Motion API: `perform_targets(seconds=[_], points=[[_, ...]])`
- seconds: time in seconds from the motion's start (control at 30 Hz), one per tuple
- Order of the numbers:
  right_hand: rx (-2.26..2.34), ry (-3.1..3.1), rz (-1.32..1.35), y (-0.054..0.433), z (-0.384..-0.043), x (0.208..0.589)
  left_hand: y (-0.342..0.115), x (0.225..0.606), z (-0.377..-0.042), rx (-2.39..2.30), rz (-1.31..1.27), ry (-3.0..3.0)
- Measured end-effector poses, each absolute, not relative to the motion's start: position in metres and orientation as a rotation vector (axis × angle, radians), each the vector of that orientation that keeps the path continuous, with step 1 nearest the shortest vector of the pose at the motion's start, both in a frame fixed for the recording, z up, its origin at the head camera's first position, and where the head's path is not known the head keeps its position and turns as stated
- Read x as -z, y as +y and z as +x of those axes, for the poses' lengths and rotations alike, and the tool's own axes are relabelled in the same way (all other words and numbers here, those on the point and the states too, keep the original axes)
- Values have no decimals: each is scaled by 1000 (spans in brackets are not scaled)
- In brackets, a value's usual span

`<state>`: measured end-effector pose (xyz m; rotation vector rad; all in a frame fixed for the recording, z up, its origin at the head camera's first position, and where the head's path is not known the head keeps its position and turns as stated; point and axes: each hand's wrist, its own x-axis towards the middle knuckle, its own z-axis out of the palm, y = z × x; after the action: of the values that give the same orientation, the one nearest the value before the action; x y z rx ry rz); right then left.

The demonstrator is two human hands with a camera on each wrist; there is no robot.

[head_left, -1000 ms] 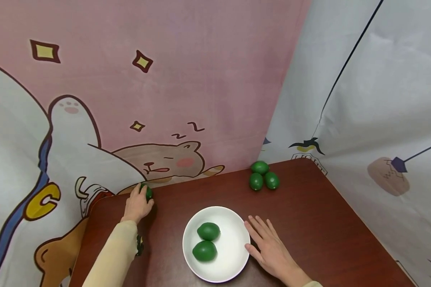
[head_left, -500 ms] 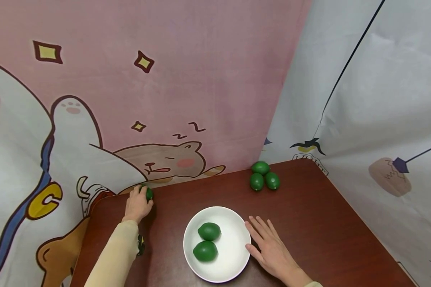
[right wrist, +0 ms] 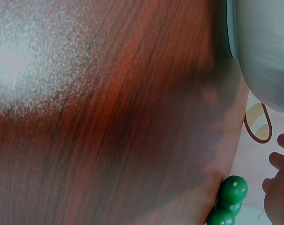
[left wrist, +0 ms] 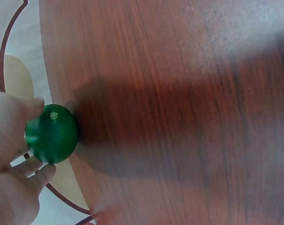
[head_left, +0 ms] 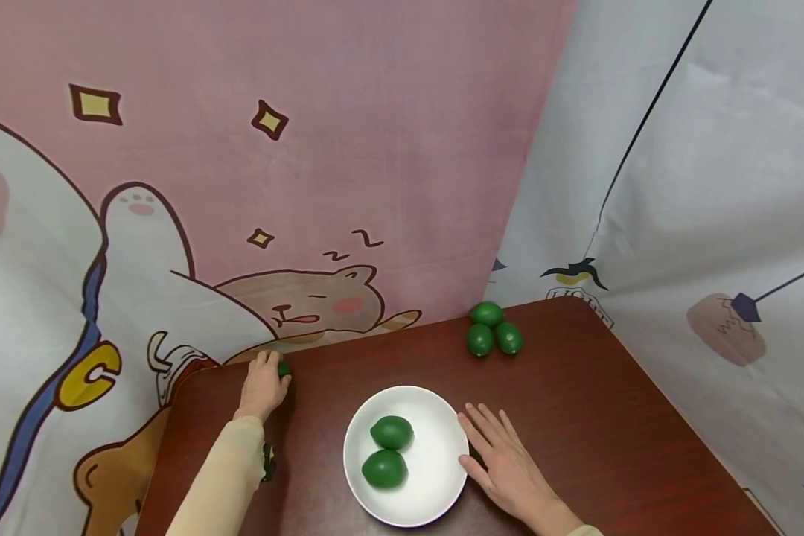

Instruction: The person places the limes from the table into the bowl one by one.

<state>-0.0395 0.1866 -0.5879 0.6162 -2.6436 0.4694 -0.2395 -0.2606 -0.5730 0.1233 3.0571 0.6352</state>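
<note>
At the table's far left edge my left hand [head_left: 263, 388] grips a lime [head_left: 284, 369], largely hidden beneath it in the head view. In the left wrist view, thumb and fingers sit on opposite sides of that lime [left wrist: 55, 135]. Two more limes, a rear one [head_left: 391, 432] and a front one [head_left: 384, 469], lie in a white bowl [head_left: 442, 484]. My right hand [head_left: 505, 469] rests palm down by the bowl's right side, fingers straight, with thumb and index finger at the rim. The bowl's outer wall [right wrist: 268, 51] shows in the right wrist view.
A cluster of three limes [head_left: 487, 315] lies at the table's back edge, right of centre. The brown wooden table [head_left: 576, 417] is backed by a printed cloth [head_left: 402, 149] with cartoon animals. A white cloth [head_left: 677, 186] hangs along the right side.
My left hand has shifted slightly right and its fingers have closed further over the lime, which shows less. The head view has shifted a little. My right hand and the bowl stay put.
</note>
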Motion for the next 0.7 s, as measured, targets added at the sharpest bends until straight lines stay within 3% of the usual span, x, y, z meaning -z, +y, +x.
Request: perform_targets(seconds=[0.7], points=[[-469, -2658, 604, 186, -39, 587, -261, 564, -230, -671, 73, 3040]])
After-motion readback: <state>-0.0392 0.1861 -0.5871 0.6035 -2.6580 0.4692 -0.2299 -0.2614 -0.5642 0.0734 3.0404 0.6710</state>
